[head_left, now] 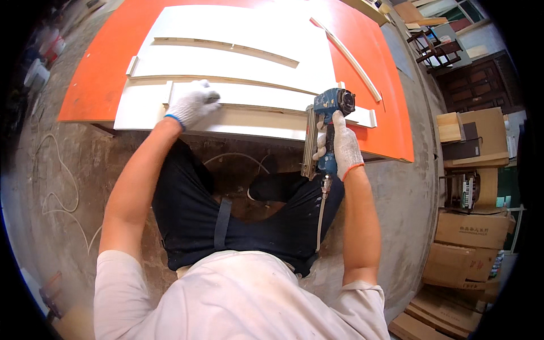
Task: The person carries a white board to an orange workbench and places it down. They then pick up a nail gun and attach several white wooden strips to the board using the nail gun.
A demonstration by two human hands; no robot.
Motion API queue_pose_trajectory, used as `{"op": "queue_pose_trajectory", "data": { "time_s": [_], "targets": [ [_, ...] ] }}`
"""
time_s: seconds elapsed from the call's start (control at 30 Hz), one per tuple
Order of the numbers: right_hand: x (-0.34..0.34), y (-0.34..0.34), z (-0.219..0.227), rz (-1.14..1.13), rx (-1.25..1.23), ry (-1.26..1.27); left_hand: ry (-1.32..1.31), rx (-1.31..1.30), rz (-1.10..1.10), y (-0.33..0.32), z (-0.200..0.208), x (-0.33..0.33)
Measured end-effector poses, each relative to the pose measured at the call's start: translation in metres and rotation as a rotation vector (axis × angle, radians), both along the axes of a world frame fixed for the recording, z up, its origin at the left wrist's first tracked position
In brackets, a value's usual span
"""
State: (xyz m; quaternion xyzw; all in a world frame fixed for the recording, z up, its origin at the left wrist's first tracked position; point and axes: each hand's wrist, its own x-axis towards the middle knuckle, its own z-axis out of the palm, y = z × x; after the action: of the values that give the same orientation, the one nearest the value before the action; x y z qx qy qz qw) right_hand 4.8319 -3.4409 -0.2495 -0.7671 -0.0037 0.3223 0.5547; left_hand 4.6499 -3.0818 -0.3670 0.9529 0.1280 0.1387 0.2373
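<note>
My right hand (347, 144), in a white knitted glove, grips the handle of a blue nail gun (328, 103). The gun stands over the right front part of a white board (198, 21), its long metal magazine to the left of the handle. My left hand (191, 106), gloved too, is closed at the left end of the nearest white strip frame (266, 97). Something small and grey shows at its fingertips; I cannot make out what. Farther back on the board lies another narrow white strip (226, 46).
An orange tabletop (90, 85) lies under the board, with a loose white strip (351, 59) at its right. An air hose (322, 218) hangs from the gun past my leg. Another hose (71, 181) curls on the left floor. Cardboard boxes (464, 229) stand along the right.
</note>
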Motion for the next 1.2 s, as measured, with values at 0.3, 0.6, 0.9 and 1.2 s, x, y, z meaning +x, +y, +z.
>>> {"op": "queue_pose_trajectory", "data": {
  "time_s": [0.3, 0.6, 0.9, 1.2],
  "targets": [
    [-0.016, 0.02, 0.001, 0.075, 0.02, -0.03, -0.103, -0.135, 0.03, 0.015, -0.016, -0.02],
    [-0.037, 0.047, 0.005, 0.098, 0.025, 0.009, -0.127, -0.147, 0.038, 0.015, -0.023, -0.021],
    [-0.049, 0.065, 0.009, 0.133, 0.03, 0.012, -0.125, -0.188, 0.029, 0.014, -0.021, -0.022],
    [-0.064, 0.085, 0.01, 0.168, 0.028, 0.044, -0.125, -0.216, 0.017, 0.017, -0.029, -0.021]
  ]
}}
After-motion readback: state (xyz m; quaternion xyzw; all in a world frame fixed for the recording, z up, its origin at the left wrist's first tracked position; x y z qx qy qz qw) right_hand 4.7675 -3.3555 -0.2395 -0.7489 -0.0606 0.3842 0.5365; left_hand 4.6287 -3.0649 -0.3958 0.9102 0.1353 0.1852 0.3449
